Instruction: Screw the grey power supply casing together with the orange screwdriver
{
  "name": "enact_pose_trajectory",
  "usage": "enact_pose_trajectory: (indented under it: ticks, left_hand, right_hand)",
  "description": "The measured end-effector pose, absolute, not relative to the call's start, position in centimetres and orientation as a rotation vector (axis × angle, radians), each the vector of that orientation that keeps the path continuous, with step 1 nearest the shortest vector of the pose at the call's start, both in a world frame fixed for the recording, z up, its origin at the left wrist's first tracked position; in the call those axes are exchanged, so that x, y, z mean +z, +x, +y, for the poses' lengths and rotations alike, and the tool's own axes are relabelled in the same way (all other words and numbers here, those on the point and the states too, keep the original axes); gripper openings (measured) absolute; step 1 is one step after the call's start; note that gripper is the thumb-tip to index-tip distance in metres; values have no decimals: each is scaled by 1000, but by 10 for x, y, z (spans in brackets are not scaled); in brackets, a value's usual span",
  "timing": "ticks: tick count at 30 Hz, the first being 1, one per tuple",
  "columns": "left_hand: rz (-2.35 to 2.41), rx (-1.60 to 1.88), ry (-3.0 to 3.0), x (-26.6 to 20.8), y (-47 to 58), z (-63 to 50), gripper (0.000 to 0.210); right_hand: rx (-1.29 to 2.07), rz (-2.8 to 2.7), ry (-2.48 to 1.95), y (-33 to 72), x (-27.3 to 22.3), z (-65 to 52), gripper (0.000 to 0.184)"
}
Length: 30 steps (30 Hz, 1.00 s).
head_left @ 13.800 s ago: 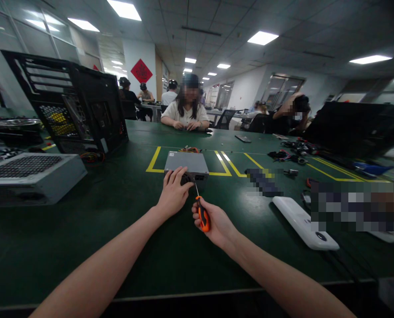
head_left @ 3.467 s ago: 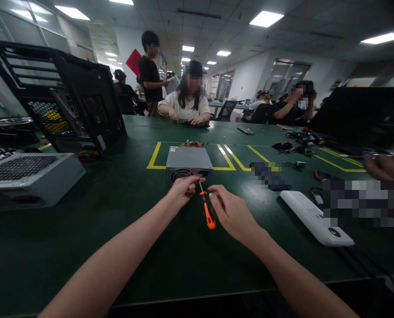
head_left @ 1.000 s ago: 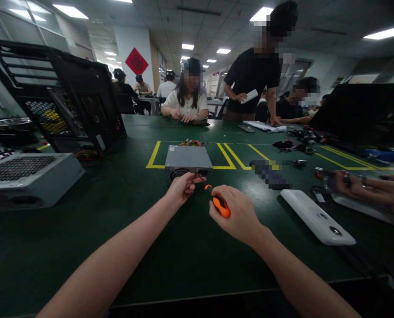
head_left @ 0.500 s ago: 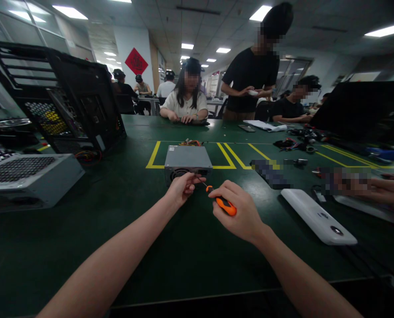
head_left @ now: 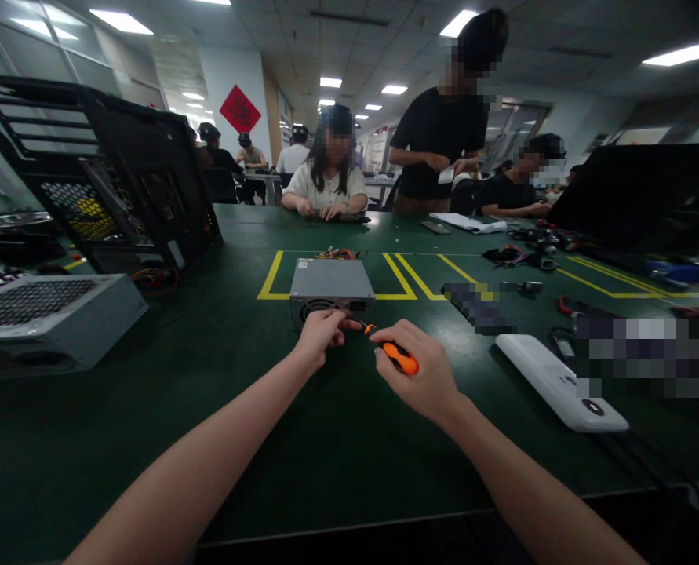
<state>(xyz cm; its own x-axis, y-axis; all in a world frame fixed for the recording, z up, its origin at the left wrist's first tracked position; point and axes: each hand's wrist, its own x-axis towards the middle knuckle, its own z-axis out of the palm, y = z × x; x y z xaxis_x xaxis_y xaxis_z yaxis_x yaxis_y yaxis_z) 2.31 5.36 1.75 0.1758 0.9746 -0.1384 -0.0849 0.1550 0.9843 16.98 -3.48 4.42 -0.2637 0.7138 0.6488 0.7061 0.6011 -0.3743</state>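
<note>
A grey computer power supply [head_left: 333, 278] stands on the green table in front of me, its fan side facing me and its cables behind it. My right hand [head_left: 424, 369] is closed around the orange-and-black handle of a screwdriver [head_left: 402, 359]. The thin shaft points left and forward, toward the lower right of the power supply's near face. My left hand [head_left: 321, 336] is right in front of that face, with thumb and fingers pinched together by the screwdriver's tip. Its fingers hide the tip and whatever they pinch.
At the left stand an open black computer case [head_left: 107, 176] and another grey power supply [head_left: 60, 318]. To the right lie a white oblong device [head_left: 555, 384], a dark blurred-out object [head_left: 477, 308] and loose cables [head_left: 507, 257]. Across the table, a seated person [head_left: 329, 180] handles a dark part.
Both hands hold nearly the same pose, the screwdriver slightly closer to the power supply. The co-worker's hand at the right has left its place. The standing person's hands have shifted.
</note>
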Motion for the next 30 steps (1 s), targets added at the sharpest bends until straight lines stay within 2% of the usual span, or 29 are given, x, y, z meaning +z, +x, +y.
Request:
enact_pose_trajectory:
  ticks: [10, 15, 20, 24, 27, 30]
  left_hand:
    - [1078, 1022, 1134, 13, 22, 56, 22]
    - [1109, 1012, 1212, 15, 23, 56, 21]
    - [1181, 1065, 1515, 10, 19, 55, 15]
    - [1259, 1068, 1789, 5, 15, 56, 17]
    - [1210, 1021, 1734, 4, 15, 59, 22]
    - [1210, 1025, 1665, 1, 15, 63, 23]
  right_hand:
    - [-43, -2056, -1157, 169, 44, -35, 13]
    - [-77, -2097, -1225, 168, 43, -37, 21]
    - [-171, -2287, -1178, 166, 46, -39, 10]
    - [-122, -2248, -1145, 167, 48, -38, 11]
    - [-51, -2168, -1157, 169, 48, -37, 19]
    - [-36, -2146, -1139, 172, 47, -37, 16]
